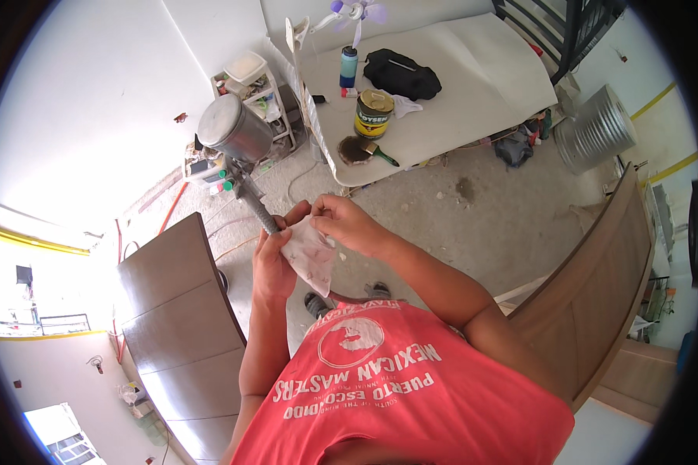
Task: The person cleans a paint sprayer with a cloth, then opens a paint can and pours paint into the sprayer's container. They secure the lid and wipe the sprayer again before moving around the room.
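A paint spray gun with a large round grey metal cup [236,128], green knobs and a grey grip [259,214] points away from me, its cup up and to the left. The fingers of my left hand [274,263] close round the lower end of that grip. Between my hands hangs a white cloth [310,260] with faint reddish marks, also held by my left hand. My right hand [349,221] pinches the cloth's upper edge, close to the left fingertips. Part of the grip's end is hidden by fingers and cloth.
Ahead, a covered table [473,70] bears a paint can [374,114], a brush [381,156], a blue bottle [349,68] and a black bag [402,74]. Brown wooden panels [174,310] stand at left and right [589,287]. A metal drum [597,129] stands far right; a loaded shelf [260,97], far left.
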`<state>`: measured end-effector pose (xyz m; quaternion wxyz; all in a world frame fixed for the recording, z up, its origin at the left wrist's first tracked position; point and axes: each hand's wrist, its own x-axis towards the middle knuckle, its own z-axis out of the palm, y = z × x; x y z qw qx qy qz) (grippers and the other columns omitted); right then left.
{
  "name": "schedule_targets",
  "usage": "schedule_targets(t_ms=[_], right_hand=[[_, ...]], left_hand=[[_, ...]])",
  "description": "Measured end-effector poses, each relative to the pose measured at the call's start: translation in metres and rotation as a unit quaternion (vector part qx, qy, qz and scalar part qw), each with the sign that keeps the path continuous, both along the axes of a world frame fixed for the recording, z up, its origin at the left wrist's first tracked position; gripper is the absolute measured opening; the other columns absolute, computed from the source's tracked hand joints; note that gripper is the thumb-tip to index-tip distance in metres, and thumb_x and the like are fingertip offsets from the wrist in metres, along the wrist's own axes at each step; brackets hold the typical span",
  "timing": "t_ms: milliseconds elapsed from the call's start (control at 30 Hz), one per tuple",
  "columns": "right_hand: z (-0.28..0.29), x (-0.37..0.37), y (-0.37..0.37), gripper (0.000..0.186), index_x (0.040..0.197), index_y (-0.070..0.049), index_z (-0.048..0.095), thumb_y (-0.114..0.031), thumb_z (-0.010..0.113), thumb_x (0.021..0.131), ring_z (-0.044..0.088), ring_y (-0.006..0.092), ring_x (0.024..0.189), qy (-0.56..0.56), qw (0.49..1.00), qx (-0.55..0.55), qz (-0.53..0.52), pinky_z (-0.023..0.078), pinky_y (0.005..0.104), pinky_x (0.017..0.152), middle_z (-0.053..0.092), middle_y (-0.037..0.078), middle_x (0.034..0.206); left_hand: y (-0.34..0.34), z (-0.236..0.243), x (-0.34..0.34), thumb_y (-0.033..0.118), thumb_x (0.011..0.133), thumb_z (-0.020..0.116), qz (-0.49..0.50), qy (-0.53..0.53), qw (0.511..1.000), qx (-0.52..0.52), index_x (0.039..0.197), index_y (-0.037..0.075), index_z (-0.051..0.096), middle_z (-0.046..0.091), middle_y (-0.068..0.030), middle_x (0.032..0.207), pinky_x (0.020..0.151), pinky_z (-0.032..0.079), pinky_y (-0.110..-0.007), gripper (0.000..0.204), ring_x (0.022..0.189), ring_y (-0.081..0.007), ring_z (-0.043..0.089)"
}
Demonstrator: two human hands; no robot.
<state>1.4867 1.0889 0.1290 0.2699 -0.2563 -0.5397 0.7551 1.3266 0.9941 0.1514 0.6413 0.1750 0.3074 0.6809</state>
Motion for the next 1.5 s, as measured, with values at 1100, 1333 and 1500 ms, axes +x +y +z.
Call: schedule_targets(t_ms=[1100, 1333, 1500], right_hand=[[0.024, -0.015, -0.083, 0.019, 0.094, -0.007, 0.068, -0.006, 0.069, 0.076, 0.053, 0.0285, 0.086, -0.27, 0.718, 0.623, -0.156, 0.05, 0.0384, 0.078, 0.054, 0.012, 0.099], [0.037, -0.014, -0.086, 0.016, 0.095, -0.005, 0.067, -0.002, 0.065, 0.079, 0.055, 0.0321, 0.093, -0.249, 0.752, 0.597, -0.128, 0.05, 0.0399, 0.081, 0.054, 0.013, 0.103], [0.029, 0.005, -0.069, 0.015, 0.103, -0.001, 0.058, 0.003, 0.06, 0.088, 0.059, 0.0238, 0.091, -0.102, 0.918, 0.357, -0.143, 0.051, 0.0362, 0.08, 0.056, 0.013, 0.097]], left_hand=[[-0.002, -0.008, 0.014, 0.008, 0.099, 0.053, -0.005, -0.013, 0.998, 0.059, 0.107, 0.008, 0.047, 0.051, -0.0154, 0.134, 0.103, 0.043, -0.041, 0.011, 0.134, -0.0314, 0.046], [-0.001, -0.019, 0.01, 0.01, 0.099, 0.055, -0.006, 0.009, 1.0, 0.014, 0.105, 0.007, 0.047, 0.055, -0.0055, 0.096, 0.086, 0.045, -0.032, 0.01, 0.093, -0.016, 0.054], [0.003, -0.022, 0.01, 0.01, 0.099, 0.055, -0.001, 0.006, 0.999, 0.031, 0.105, 0.007, 0.047, 0.055, -0.0044, 0.095, 0.081, 0.045, -0.03, 0.011, 0.088, -0.0148, 0.053]])
